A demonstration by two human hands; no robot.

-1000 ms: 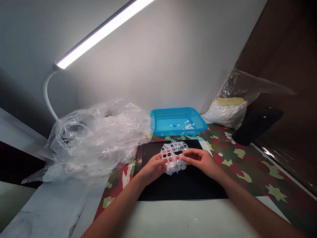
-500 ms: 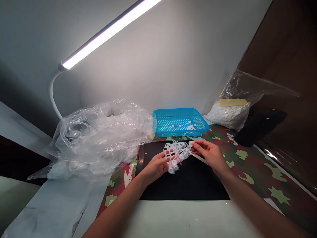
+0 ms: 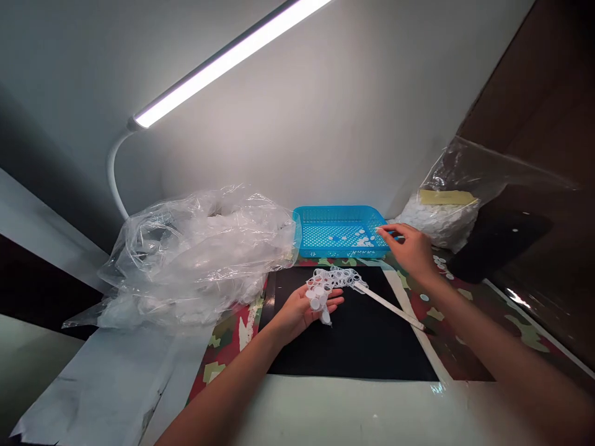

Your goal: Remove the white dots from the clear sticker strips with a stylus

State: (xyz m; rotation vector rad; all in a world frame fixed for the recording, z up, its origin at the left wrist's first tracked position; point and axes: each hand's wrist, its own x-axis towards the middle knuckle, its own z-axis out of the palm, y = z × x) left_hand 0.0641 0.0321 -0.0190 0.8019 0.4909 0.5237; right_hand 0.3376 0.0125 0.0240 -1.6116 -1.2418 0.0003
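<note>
My left hand holds a cluster of small white plastic discs over the black mat. A heap of white rings adjoins the discs, just beyond the fingers. My right hand is raised at the right end of the blue basket, its thumb and forefinger pinching a small white piece. Several white discs lie inside the basket. A pale flat stick slants from the rings toward the mat's right edge.
Crumpled clear bags of white material fill the left. A clear bag of white pieces with a yellow label stands at back right, beside a dark object. A lamp hangs above.
My right hand has moved from the cluster up to the basket's right end with a small white piece. The stick now shows fully. My left fingers have opened out somewhat beneath the discs.
</note>
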